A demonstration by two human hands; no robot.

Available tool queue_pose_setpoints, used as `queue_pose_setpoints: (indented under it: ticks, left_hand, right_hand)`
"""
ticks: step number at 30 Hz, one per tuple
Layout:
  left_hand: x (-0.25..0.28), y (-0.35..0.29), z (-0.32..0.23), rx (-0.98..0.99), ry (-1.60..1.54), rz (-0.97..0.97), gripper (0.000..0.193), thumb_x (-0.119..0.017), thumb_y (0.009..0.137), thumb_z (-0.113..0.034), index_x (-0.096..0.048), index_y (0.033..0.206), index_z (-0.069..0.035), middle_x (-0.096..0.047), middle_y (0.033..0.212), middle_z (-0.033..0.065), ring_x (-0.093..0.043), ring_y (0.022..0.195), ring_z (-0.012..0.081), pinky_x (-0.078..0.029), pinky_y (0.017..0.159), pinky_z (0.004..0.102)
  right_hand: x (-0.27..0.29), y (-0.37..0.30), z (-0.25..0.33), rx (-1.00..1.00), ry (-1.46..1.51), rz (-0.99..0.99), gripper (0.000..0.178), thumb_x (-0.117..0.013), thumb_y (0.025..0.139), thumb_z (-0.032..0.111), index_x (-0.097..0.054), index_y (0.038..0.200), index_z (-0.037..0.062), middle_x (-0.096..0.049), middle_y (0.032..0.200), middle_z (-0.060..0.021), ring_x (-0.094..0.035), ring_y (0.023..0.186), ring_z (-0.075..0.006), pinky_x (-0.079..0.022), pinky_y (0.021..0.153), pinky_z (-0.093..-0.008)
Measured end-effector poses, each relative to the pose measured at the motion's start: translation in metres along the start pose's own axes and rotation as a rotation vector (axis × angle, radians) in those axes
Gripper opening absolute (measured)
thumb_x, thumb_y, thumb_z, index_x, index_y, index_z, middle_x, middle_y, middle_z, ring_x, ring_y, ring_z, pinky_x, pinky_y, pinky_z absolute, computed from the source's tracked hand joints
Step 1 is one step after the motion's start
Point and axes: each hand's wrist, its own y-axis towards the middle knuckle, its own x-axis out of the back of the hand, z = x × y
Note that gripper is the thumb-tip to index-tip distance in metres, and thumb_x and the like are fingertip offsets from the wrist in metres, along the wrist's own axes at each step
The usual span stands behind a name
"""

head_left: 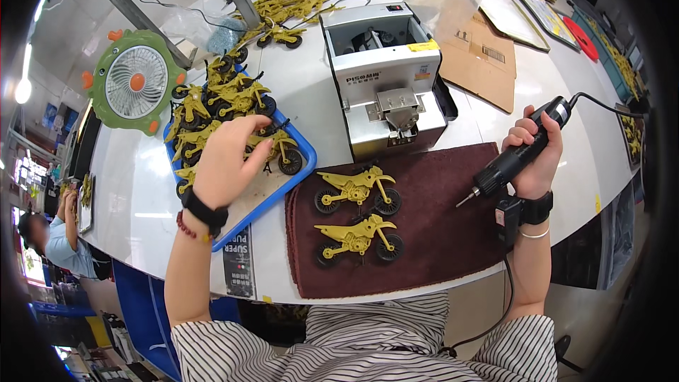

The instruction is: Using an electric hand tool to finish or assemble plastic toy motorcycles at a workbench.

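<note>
While my right hand (541, 170) is occupied with a tool, my left hand (228, 159) is over the blue tray (309, 156) left of centre in the frame.

Key relation: the nearest toy motorcycle (282, 147) in the tray lies immediately right of my left fingertips, its front wheel toward the tray's right-hand rim. Left is plainly the nearer hand to it; right is well apart, across the dark brown mat (438, 240). Its rear portion is partly covered by my fingers, so I read its long axis only roughly, as running left to right.

Left hand: thumb and forefinger parted, remaining fingers bent and mostly hidden. Not closed around anything that I can see; whether the tips touch the motorcycle cannot be told from this angle.

Right hand: wrapped firmly around a black electric screwdriver (503, 168), right of centre. Bit slants to the lower left, over the mat and apart from any motorcycle; its height above the cloth cannot be judged.

On the mat, mid-frame, between my hands: an upper motorcycle (356, 186) and a lower motorcycle (353, 235), one below the other, both lying on their sides. Long axes near parallel, left to right, front forks to the right. Neither is touched by my hands. Just above the mat stands a grey box-shaped machine (361, 107).
</note>
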Motion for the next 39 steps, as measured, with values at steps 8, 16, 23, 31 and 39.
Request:
queue_pose_setpoints:
  ticks: [8, 16, 23, 31, 39]
  left_hand:
    - [-0.022, -0.003, 0.023, -0.069, 0.134, 0.142, 0.034, -0.067, 0.070, -0.014, -0.055, 0.101, -0.003, -0.059, 0.097, 0.0115, -0.052, 0.096, 0.0292, -0.041, 0.081, 0.0375]
    - [0.005, 0.002, -0.066, -0.037, -0.207, -0.113, 0.033, -0.066, 0.068, -0.010, -0.057, 0.097, 0.000, -0.060, 0.087, 0.0140, -0.059, 0.079, 0.0270, -0.048, 0.072, 0.0329]
    - [-0.074, 0.021, -0.159, -0.318, -0.247, 0.116, 0.031, -0.065, 0.072, -0.018, -0.051, 0.094, -0.002, -0.055, 0.083, 0.0137, -0.057, 0.078, 0.0311, -0.046, 0.070, 0.0374]
    - [-0.114, 0.034, -0.166, -0.289, 0.046, 0.231, 0.029, -0.063, 0.076, -0.021, -0.051, 0.094, -0.001, -0.055, 0.082, 0.0127, -0.056, 0.080, 0.0274, -0.048, 0.067, 0.0353]
    - [-0.029, 0.038, -0.156, -0.191, -0.334, 0.113, 0.021, -0.056, 0.081, -0.014, -0.060, 0.095, 0.001, -0.064, 0.086, 0.0163, -0.064, 0.080, 0.0266, -0.049, 0.071, 0.0326]
  right_hand:
    - [-0.003, 0.001, -0.005, -0.097, -0.188, -0.114, 0.020, -0.058, 0.082, 0.019, -0.052, 0.096, 0.0065, -0.049, 0.066, 0.0017, -0.046, 0.055, -0.0086, -0.044, 0.056, -0.0246]
    - [-0.004, 0.006, -0.018, -0.158, -0.250, -0.146, 0.018, -0.061, 0.081, 0.020, -0.053, 0.092, 0.0077, -0.050, 0.066, 0.0013, -0.048, 0.056, -0.0103, -0.044, 0.055, -0.0263]
    - [0.002, 0.008, 0.025, 0.043, -0.129, -0.009, 0.022, -0.059, 0.082, 0.019, -0.049, 0.098, 0.0055, -0.048, 0.067, 0.0016, -0.047, 0.057, -0.0086, -0.045, 0.059, -0.0251]
    - [0.005, 0.009, 0.032, 0.071, -0.062, -0.022, 0.021, -0.059, 0.082, 0.018, -0.050, 0.096, 0.0047, -0.048, 0.068, 0.0015, -0.046, 0.058, -0.0093, -0.044, 0.059, -0.0258]
    - [0.008, 0.008, 0.027, 0.047, -0.087, -0.005, 0.021, -0.057, 0.083, 0.017, -0.049, 0.097, 0.0039, -0.048, 0.068, 0.0001, -0.047, 0.057, -0.0100, -0.045, 0.059, -0.0267]
